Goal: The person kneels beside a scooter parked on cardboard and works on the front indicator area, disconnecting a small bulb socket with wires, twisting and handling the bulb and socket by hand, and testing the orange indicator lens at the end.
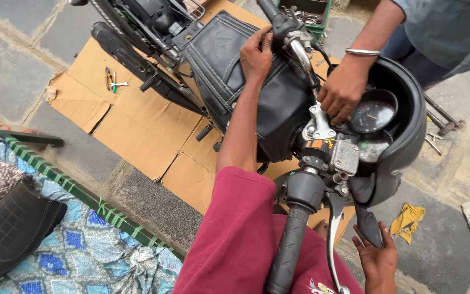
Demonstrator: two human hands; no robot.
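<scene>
left hand (257, 54): flat on the black tank cover (246, 81), far side of the motorcycle; fingers spread, pressing, not gripping.
right hand (379, 261): near, below the headlight shell (409, 136); fingers loosely open, touching the dark lower edge piece (369, 226), not closed on it.
headlight shell: right of the handlebar grip (292, 245), wrapped round the gauge (373, 114).
handling: shell looks like rigid, light plastic, smooth, probably cracks if forced; gauge glass fragile. Best held by the rim or lower edge, not the gauge face.
tank cover: soft, stitched, gives under the palm.
other person's hand (344, 90): on the clamp (318, 122) next to the gauge, bangle on the wrist.
in the way: brake lever (333, 234), grip and master cylinder (345, 157) sit between both hands.
around: cardboard (137, 125) under the bike, tools (112, 81) far left, yellow rag (407, 220) right, patterned cloth (82, 250) near left.
</scene>
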